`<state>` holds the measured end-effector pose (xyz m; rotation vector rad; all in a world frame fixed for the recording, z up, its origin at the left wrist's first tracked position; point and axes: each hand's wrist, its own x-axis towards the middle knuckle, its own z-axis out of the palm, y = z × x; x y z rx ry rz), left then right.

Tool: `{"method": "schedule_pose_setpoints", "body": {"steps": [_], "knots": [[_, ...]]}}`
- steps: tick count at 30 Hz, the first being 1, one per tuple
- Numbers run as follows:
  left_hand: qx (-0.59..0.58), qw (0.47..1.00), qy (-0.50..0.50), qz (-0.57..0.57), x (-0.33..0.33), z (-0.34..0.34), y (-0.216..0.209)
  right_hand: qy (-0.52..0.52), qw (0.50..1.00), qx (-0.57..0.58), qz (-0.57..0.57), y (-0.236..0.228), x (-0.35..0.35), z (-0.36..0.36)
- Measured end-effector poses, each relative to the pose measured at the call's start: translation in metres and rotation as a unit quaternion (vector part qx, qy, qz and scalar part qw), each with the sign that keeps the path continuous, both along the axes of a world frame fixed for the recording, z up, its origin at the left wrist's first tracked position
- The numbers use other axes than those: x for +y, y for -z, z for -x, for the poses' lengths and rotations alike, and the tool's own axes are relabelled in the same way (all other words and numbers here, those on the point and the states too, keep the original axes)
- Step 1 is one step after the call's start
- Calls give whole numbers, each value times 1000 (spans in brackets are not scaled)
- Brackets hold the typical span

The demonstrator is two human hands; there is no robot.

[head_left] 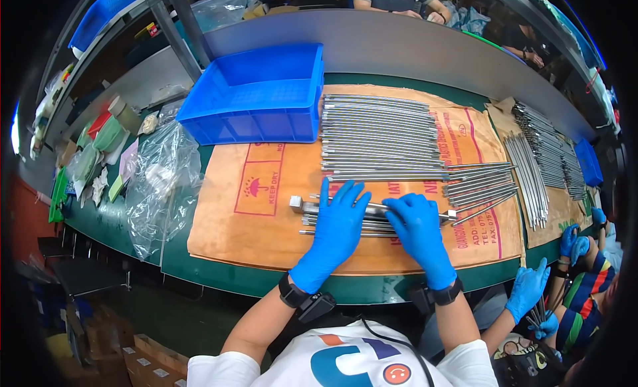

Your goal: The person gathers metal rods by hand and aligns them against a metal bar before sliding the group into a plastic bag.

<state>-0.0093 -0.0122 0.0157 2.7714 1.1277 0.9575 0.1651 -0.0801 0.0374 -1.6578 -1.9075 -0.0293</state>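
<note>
My left hand [335,224], in a blue glove, lies over a steel bar with square end blocks [296,203], its fingers stretched and apart. To its right, my blue-gloved right hand [420,231] has bent fingers closed at a thin metal rod [376,205] that runs along the bar; the palm side is hidden. Several loose rods [379,226] lie beside the bar, partly under my hands. Beyond them a wide row of shiny metal rods [379,137] rests side by side on brown paper sacking [226,221]. More rods [480,187] fan out at the right.
A blue plastic bin [252,121] stands at the far left of the sacking. Clear plastic bags [163,187] cover the green table [106,207] further left. Further rods [528,181] lie at right. Co-workers' gloved hands [528,290] are close by at lower right. A grey partition [412,48] edges the back.
</note>
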Motion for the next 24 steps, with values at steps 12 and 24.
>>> {"method": "schedule_pose_setpoints", "body": {"steps": [12,24], "knots": [[-28,996,49,63,3,10,18,-7,1000,10,-17,18,8,12],[1,996,31,88,-7,21,9,-47,999,-1,-7,16,0,8]]}}
